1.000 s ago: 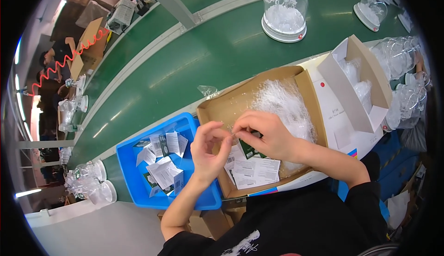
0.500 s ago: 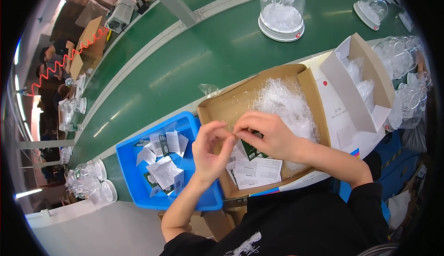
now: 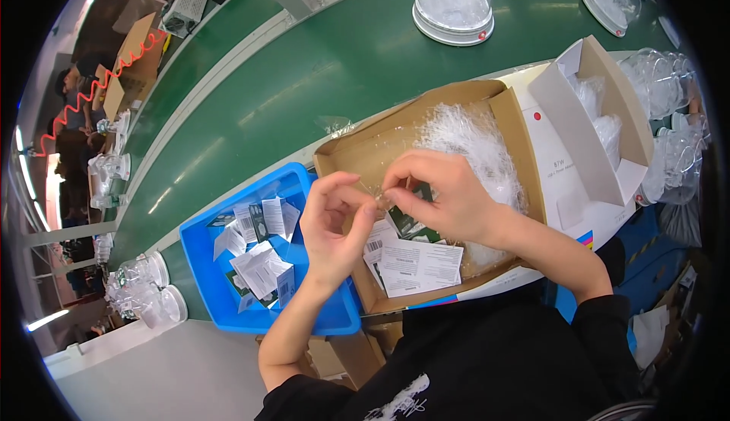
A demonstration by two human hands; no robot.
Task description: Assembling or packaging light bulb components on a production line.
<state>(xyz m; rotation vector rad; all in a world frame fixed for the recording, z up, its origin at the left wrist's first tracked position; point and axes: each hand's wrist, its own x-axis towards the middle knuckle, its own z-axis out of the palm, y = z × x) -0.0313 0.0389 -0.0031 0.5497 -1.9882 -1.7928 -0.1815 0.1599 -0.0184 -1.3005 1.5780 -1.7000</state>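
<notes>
My left hand (image 3: 331, 227) and my right hand (image 3: 445, 196) meet above an open cardboard box (image 3: 354, 164), fingertips pinched close together. Something tiny and clear shows between them, too small to make out. In the box below lies a heap of thin clear plastic strands (image 3: 475, 147), to the right of my fingers. White printed leaflets (image 3: 418, 267) and a dark green card (image 3: 411, 227) rest at its near side, partly hidden by my right hand. On the left stands a blue bin (image 3: 199, 269) with folded white and green cards (image 3: 262, 273) inside.
A green conveyor belt (image 3: 251, 117) curves along the far side, with a clear glass dome on a white base (image 3: 454, 10) standing on it. At the right, a white carton (image 3: 551, 117) holds bagged items, next to more clear domes (image 3: 661, 86). Further domes (image 3: 144, 292) stand far left.
The whole view has shifted slightly, so the belt and dome sit higher. My hands stay pinched together over the box, their fingertips a little further apart.
</notes>
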